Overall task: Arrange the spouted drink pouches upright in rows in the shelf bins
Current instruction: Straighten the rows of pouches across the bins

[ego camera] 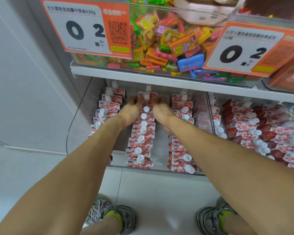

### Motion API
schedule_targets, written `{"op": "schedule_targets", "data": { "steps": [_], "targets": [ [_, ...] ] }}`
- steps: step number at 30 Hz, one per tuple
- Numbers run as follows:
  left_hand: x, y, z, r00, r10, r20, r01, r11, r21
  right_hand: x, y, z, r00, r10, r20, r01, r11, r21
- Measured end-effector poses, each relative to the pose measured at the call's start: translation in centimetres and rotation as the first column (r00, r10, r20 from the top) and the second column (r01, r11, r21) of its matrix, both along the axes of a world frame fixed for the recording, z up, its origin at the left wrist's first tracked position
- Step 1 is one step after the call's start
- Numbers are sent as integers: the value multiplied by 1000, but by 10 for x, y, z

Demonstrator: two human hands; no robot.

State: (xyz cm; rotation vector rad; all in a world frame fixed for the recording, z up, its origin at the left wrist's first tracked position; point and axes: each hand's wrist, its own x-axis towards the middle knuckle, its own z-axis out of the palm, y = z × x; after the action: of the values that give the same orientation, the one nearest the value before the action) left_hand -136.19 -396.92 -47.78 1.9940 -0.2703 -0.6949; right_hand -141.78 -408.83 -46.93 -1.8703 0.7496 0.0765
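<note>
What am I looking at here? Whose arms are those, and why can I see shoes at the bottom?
This is one picture from a camera worn on a person's head, looking forward and down. That is why you see their own two arms reaching out and their shoes on the floor below. There is no machine, only bare hands.

The person stands at a shop shelf. On the lower shelf is a clear bin filled with rows of red and white drink pouches with white caps. The left hand and right hand reach to the back of the middle row, one on each side of it, with fingers curled on the pouches at the back. The fingertips are blurry, so the exact grip is hard to see.

On the shelf above is a bin of colourful sweets with orange price signs.
</note>
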Motion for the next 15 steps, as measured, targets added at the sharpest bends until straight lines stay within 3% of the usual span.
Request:
{"op": "schedule_targets", "data": {
  "steps": [9, 15],
  "targets": [
    [-9, 8, 18, 999, 10, -40, -11, 1000, -9, -22, 10, -3, 1000, 24, 8, -25, 970, 244],
    [-29, 7, 22, 973, 17, -231, -40, 994, -98, -51, 28, 5, 999, 40, 8, -40, 928, 371]
  ]
}}
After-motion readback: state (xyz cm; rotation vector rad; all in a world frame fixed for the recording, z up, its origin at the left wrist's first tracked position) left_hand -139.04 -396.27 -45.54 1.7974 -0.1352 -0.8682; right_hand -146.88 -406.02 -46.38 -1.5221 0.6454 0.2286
